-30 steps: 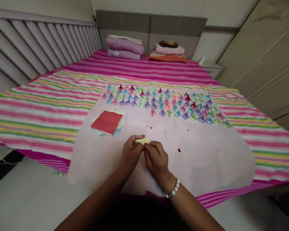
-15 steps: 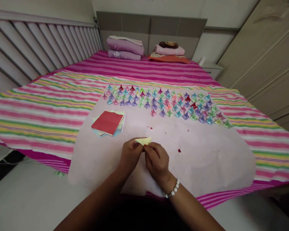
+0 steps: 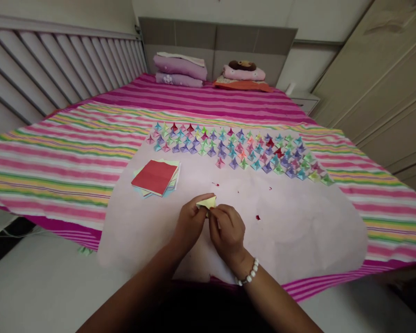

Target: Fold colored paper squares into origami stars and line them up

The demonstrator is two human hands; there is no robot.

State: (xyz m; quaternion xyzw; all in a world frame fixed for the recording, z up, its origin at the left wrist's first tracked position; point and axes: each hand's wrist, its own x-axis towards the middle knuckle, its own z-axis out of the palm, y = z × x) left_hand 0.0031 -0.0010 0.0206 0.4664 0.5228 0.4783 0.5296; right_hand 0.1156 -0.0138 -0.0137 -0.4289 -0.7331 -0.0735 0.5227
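Observation:
Both my hands pinch a small pale yellow folded paper (image 3: 207,202) just above a pale pink sheet (image 3: 298,231) spread on the bed. My left hand (image 3: 190,223) grips the paper's left side with thumb and fingers closed. My right hand (image 3: 226,231), with a white bead bracelet on its wrist, presses on the paper's near right edge. A stack of coloured paper squares (image 3: 155,177), red on top, lies to the left of my hands. Several small folded paper shapes (image 3: 235,148) in many colours stand in rows farther back on the sheet.
The bed has a striped pink, yellow and green cover (image 3: 55,152). Folded pillows and bedding (image 3: 180,69) sit at the headboard. A slatted rail (image 3: 55,64) runs along the left, wardrobe doors (image 3: 384,78) along the right. Tiny red paper scraps (image 3: 258,216) dot the sheet.
The yellow paper's pointed tip has been folded in, so it looks shorter and more compact. My hands have shifted slightly closer together around it.

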